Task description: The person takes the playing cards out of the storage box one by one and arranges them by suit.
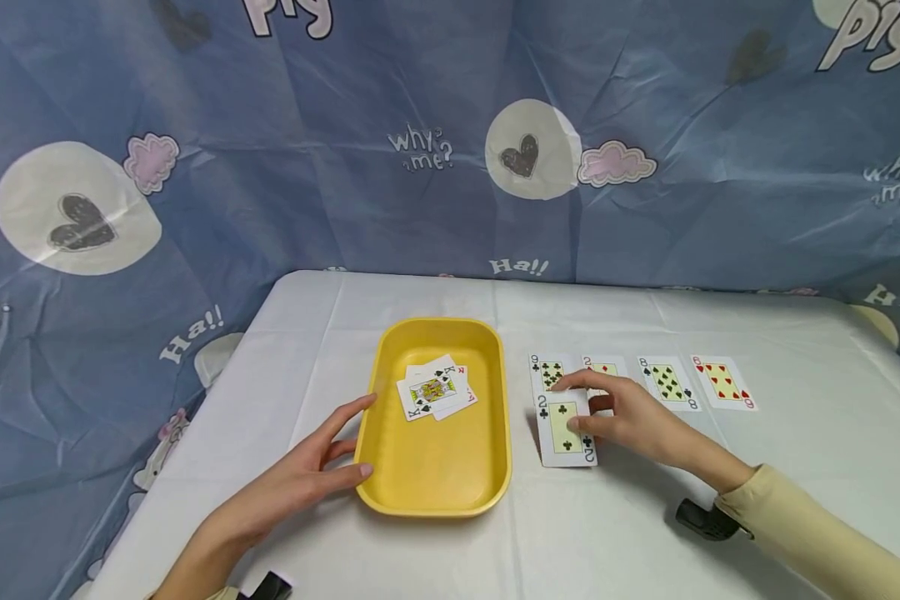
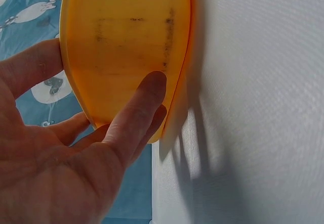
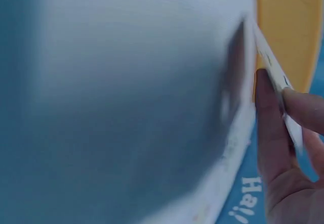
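Between thumb and fingers, my right hand (image 1: pixel 633 421) pinches a two of clubs (image 1: pixel 566 455), tilted up off the white cloth to the right of a yellow tray (image 1: pixel 435 487). In the right wrist view this card (image 3: pixel 276 77) appears nearly edge-on. My left hand (image 1: pixel 288 483) touches the tray's left side with its fingers spread; the left wrist view shows fingertips against the outer wall (image 2: pixel 126 37). Inside the tray lie a king of spades (image 1: pixel 432 388) and, partly covered by it, a red-marked card (image 1: pixel 461 404).
A row of face-up cards lies behind and right of the right hand: nine of clubs (image 1: pixel 547 367), partly hidden, a red two (image 1: pixel 603 367), eight of spades (image 1: pixel 667 383) and six of hearts (image 1: pixel 722 383). A blue printed curtain (image 1: pixel 420 217) hangs at the table's far edge.
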A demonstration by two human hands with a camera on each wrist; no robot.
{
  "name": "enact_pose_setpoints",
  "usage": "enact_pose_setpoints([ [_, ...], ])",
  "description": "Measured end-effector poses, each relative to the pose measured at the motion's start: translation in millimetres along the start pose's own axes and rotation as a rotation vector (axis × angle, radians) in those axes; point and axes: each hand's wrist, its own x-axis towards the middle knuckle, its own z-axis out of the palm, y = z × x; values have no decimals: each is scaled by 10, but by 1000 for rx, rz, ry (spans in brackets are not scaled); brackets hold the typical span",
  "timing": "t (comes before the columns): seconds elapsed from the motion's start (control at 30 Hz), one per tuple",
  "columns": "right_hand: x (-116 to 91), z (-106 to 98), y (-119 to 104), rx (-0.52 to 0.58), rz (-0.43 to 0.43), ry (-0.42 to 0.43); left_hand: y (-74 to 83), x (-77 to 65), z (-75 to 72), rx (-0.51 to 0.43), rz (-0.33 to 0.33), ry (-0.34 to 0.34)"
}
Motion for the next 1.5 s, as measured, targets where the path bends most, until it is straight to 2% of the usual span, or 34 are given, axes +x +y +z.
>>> enact_pose_setpoints([
  [0.1,-72,41,49,-143,-1,7,-3,-3,-4,-2,-6,0],
  [0.23,-113,77,74,-267,4,12,-8,2,0,-11,-8,-5],
  [0.33,-131,89,74,-326,-3,-6,-11,15,6,-15,-10,-6],
  [0.5,-131,107,68,-364,-46,-27,-13,19,2,4,-8,3],
  [0.6,-111,103,47,-332,-50,-19,-16,16,0,4,-6,1],
  [0.7,-56,94,-27,-277,-95,37,-19,16,3,-6,-12,-1],
  [0.83,73,115,-211,-187,-194,120,-16,14,6,-17,-24,4],
  [0.93,187,179,-369,-95,-225,129,-11,17,7,-19,-19,6],
  [1.03,316,290,-500,-3,-252,95,-6,21,8,-14,-15,8],
  [1.13,464,416,-592,30,-305,30,0,25,6,2,-17,12],
  [1.3,785,579,-662,-81,-392,-127,5,24,2,8,-19,16],
  [1.4,989,641,-679,-160,-388,-227,2,18,-4,3,-14,5],
  [1.5,1181,678,-694,-187,-345,-314,-1,12,-9,0,-13,-1],
])
